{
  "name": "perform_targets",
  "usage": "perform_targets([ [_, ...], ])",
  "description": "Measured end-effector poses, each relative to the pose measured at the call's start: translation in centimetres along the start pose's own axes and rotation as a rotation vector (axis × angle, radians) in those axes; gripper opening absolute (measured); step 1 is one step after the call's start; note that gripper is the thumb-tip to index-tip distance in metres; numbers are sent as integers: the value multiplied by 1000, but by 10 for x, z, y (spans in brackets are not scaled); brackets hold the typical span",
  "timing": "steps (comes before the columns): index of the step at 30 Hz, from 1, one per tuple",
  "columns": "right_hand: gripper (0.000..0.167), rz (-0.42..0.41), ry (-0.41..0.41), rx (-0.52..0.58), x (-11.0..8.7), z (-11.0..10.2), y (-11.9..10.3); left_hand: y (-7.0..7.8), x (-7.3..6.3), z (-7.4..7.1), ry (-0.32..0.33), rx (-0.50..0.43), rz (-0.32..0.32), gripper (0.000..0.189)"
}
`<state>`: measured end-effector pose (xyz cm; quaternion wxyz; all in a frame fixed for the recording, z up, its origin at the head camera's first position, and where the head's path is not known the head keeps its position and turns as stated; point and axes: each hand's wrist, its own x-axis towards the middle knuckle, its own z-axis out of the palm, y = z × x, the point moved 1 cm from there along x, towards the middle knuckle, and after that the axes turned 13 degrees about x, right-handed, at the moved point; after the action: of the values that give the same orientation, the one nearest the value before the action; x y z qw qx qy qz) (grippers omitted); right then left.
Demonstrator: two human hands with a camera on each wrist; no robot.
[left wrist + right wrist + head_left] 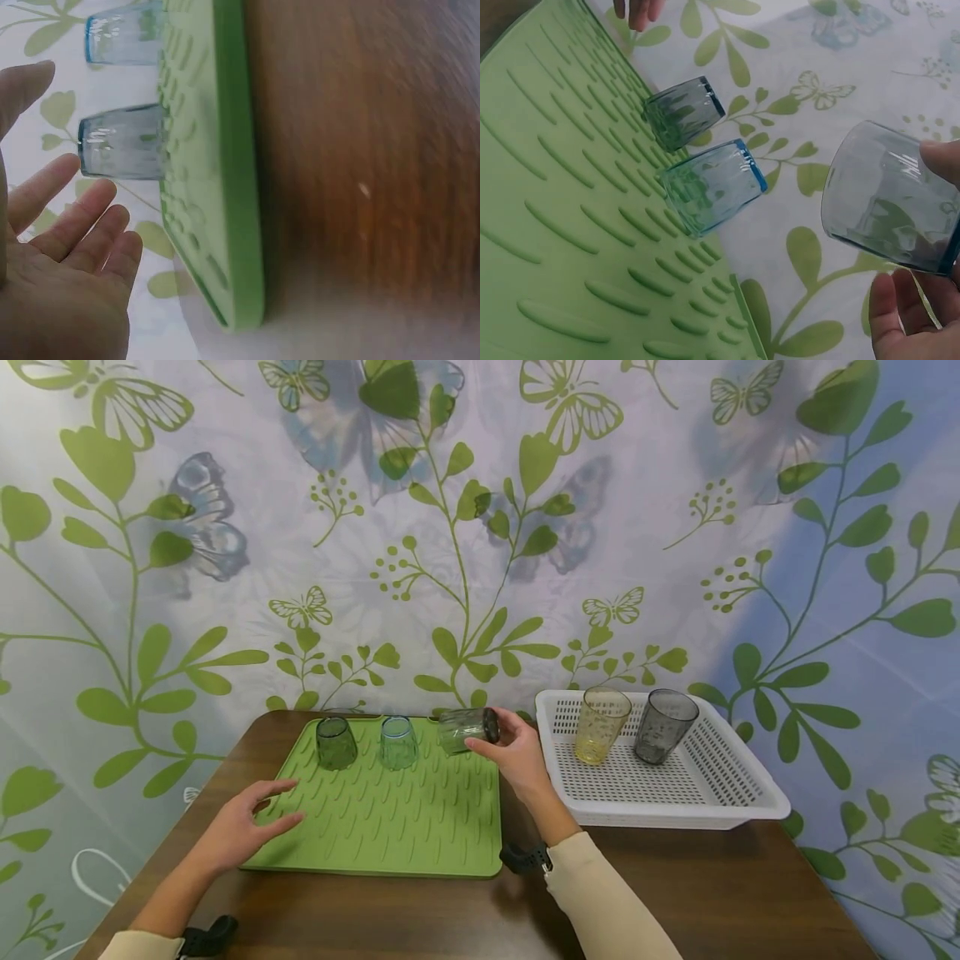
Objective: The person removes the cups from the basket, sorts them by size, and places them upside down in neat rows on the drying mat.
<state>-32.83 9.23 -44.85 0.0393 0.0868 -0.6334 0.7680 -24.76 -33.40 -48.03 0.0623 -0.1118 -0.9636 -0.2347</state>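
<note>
My right hand grips a clear greyish drinking glass near its base, above the back right of the green drying mat. That glass is tilted onto its side, its mouth facing left. In the right wrist view the thumb and fingers hold the glass on opposite sides. Along the mat's back stand a dark grey glass and a blue-tinted glass, both upside down. Over the mat's left edge hovers my left hand, fingers spread, holding nothing; the dark glass is the nearest to it.
A white perforated plastic basket sits right of the mat on the brown wooden table. Inside it stand a yellow glass and a dark grey glass, mouths up. Behind hangs a leaf-and-butterfly patterned curtain.
</note>
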Motion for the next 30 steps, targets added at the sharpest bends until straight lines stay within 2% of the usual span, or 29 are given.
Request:
perform_targets([
  [5,82,0,20,-27,4,2,3,-3,-3,1,-20,51,8,66],
  [15,77,-21,64,-59,13,2,17,-20,-5,7,-8,124,63,75],
  [23,76,-51,99,-75,20,3,24,-30,-8,9,-48,202,88,81],
  [30,74,-39,108,-93,24,5,26,-41,-12,7,-110,276,58,90],
])
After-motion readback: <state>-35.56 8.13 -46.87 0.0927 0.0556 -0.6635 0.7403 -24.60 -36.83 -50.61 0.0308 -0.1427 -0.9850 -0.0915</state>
